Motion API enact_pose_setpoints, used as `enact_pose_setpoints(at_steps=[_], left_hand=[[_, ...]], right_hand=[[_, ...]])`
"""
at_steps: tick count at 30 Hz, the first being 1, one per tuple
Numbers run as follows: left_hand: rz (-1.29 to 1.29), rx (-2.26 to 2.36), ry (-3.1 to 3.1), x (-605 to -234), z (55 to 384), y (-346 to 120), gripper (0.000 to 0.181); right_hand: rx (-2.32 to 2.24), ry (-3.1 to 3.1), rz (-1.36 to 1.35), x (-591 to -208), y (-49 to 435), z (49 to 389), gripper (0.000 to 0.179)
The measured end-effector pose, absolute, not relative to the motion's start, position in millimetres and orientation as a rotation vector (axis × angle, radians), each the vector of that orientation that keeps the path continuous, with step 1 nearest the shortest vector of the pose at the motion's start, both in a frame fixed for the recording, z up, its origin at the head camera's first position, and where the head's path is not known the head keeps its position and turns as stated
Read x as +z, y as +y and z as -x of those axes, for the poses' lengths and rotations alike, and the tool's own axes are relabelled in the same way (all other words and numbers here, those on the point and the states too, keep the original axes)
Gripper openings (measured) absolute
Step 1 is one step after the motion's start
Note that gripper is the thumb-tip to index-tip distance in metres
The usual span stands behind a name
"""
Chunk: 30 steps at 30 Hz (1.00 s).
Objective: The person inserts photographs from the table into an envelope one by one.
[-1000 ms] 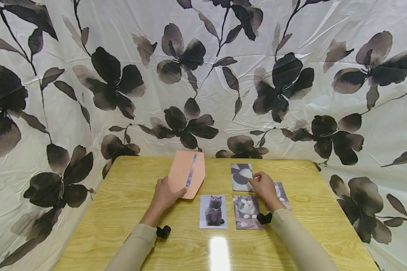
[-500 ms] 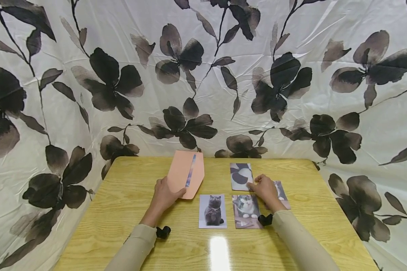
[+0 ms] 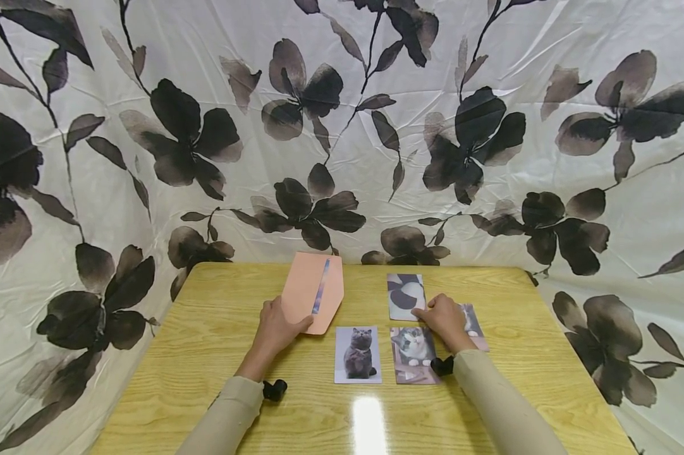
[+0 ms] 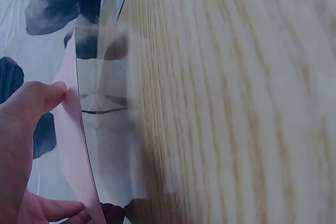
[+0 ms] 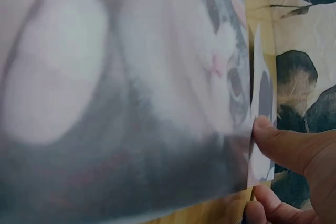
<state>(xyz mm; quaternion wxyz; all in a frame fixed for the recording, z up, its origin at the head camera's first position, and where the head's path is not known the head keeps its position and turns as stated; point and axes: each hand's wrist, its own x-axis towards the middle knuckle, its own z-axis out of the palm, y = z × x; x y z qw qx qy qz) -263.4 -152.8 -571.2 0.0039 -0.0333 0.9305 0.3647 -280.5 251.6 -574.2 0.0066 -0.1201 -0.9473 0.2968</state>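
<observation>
My left hand [image 3: 278, 327] grips a pink envelope [image 3: 302, 278] by its near left side, thumb on top, fingers beneath in the left wrist view. A blue-violet strip runs down the envelope's face. My right hand [image 3: 443, 321] has its thumb on the lower right corner of a photo card [image 3: 404, 297] with dark and white patches; the right wrist view shows its fingers curled below that corner. Under this hand's wrist lies a cat photo card [image 3: 413, 354], large in the right wrist view. Another cat photo card [image 3: 474, 328] is partly hidden behind the right hand.
A grey cat photo card [image 3: 357, 355] lies left of the other cat card on the wooden table [image 3: 205, 392]. A floral cloth [image 3: 399, 158] hangs behind the table and along its sides. Both wrists carry small black cameras.
My right thumb has slid a little down and left along the patched card, toward its lower right corner. The left hand and envelope stay in place.
</observation>
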Motion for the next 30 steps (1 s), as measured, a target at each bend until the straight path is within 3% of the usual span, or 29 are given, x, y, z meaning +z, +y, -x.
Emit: enact_pose_setpoints(at_steps=[6, 14, 20, 26, 30], left_hand=[[0.091, 1.145, 2.927, -570.0, 262.0, -152.6, 0.108], [0.086, 1.146, 2.930, -574.1, 262.0, -153.4, 0.109], [0.084, 1.154, 2.929, -572.4, 260.8, -153.1, 0.109], [0.083, 1.144, 2.935, -569.2, 259.5, -151.4, 0.108], [0.076, 1.132, 2.946, -567.6, 259.3, -151.1, 0.108]], right_hand=[[0.917, -3.006, 0.389, -572.2, 249.1, 284.6, 0.064], [0.925, -3.018, 0.423, -571.1, 246.0, 283.2, 0.061], [0.954, -2.998, 0.440, -570.5, 243.7, 280.7, 0.041], [1.007, -2.988, 0.463, -568.3, 242.6, 281.2, 0.051], [1.070, -2.959, 0.441, -567.8, 243.8, 283.2, 0.044]])
